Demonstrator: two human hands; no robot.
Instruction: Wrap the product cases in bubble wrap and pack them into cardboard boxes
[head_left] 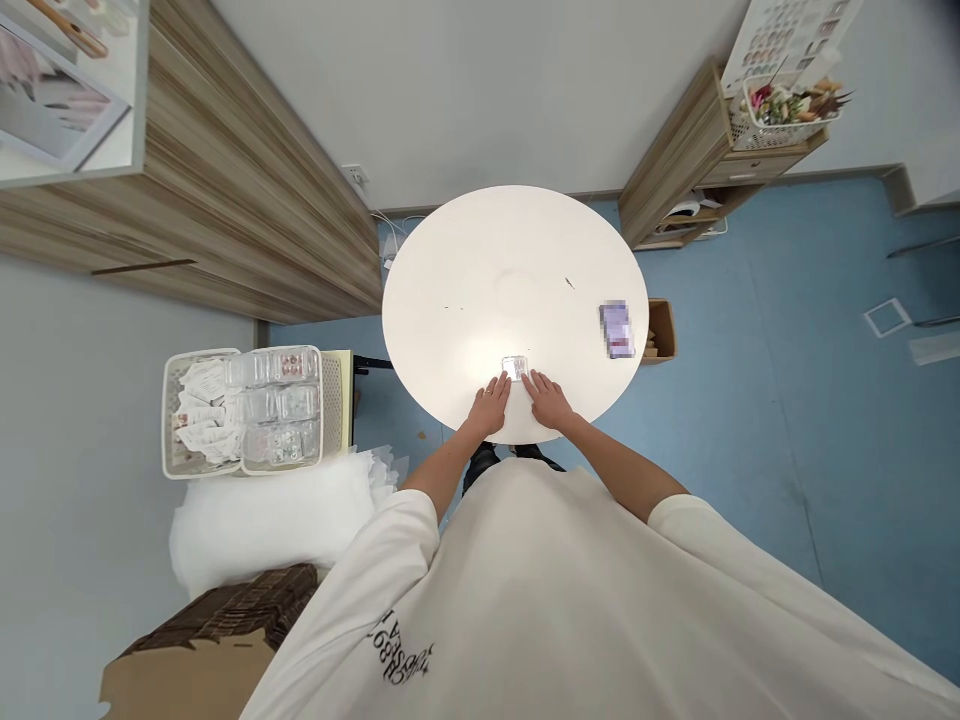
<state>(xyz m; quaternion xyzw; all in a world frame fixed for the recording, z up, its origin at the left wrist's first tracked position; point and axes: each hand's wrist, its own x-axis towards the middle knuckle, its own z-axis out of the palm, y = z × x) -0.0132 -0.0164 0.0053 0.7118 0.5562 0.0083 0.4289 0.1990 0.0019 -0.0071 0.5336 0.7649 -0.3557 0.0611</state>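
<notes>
The left hand point(491, 405), its fingers stretched out, lies near the white table's point(510, 240) near edge, fingertips at a small clear case point(515, 369); the right hand point(550, 402), also outstretched, meets the case's other side. Left of the table, white baskets point(331, 400) hold clear packs point(277, 405). The case sits flat on the table, near its near edge. A blurred purple item point(617, 330) lies towards the table's right edge, and just right of the table stands a brown box point(662, 315).

Case point(515, 369) on the table point(510, 240), just before the hands point(490, 406) — baskets point(165, 415) left, box point(663, 314) right.
</notes>
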